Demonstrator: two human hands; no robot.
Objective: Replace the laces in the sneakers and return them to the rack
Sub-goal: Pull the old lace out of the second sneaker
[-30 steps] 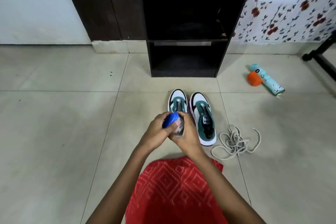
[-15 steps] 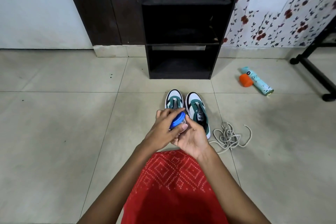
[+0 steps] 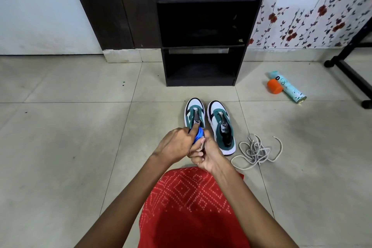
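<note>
Old laces out, new ones not yet in.
Bare sneakers (image 3: 218, 120) and loose laces (image 3: 255, 150) lie before the rack (image 3: 203, 26); left hand (image 3: 174, 145) and right hand (image 3: 211, 159) each keep a curled grip on a blue pack (image 3: 199, 136).

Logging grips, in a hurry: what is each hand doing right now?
Left hand: grips the blue cap.
Right hand: curled round the container under that cap, which its fingers hide.

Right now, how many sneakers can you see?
2. The left sneaker stands on the floor before the rack, partly behind the left hand; the right sneaker stands beside it. The dark shelves could hide more.
</note>
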